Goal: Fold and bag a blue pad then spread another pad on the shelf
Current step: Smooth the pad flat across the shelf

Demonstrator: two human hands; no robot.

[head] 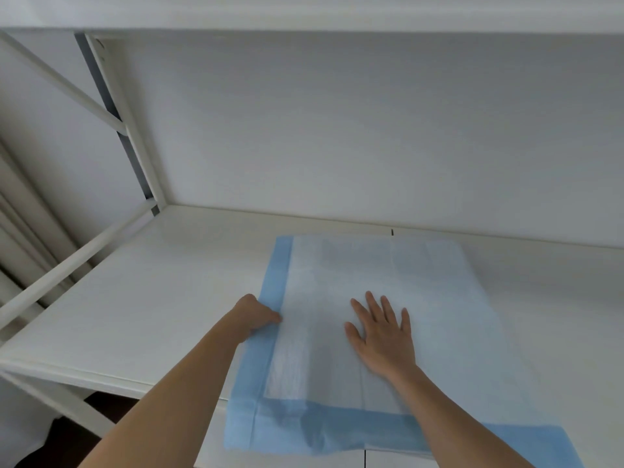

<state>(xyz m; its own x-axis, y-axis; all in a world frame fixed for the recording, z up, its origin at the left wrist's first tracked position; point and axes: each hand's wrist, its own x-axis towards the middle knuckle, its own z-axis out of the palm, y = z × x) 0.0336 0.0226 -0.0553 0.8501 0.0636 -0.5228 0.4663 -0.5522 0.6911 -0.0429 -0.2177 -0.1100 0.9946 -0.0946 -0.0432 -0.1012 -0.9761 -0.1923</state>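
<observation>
Pad (388, 298): lower centre of frame, flat on white shelf (135, 315).
Left hand (258, 314): fingers clenched on blue border, likely tugging it straight.
Right hand (383, 336): fingers flat, spread, anchoring pad.

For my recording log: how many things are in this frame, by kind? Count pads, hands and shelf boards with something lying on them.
Pads: 1, the blue pad spread on the shelf
Hands: 2, left hand gripping the pad's left edge, right hand flat on it
Shelf boards: 1, the white shelf
Total: 4
</observation>
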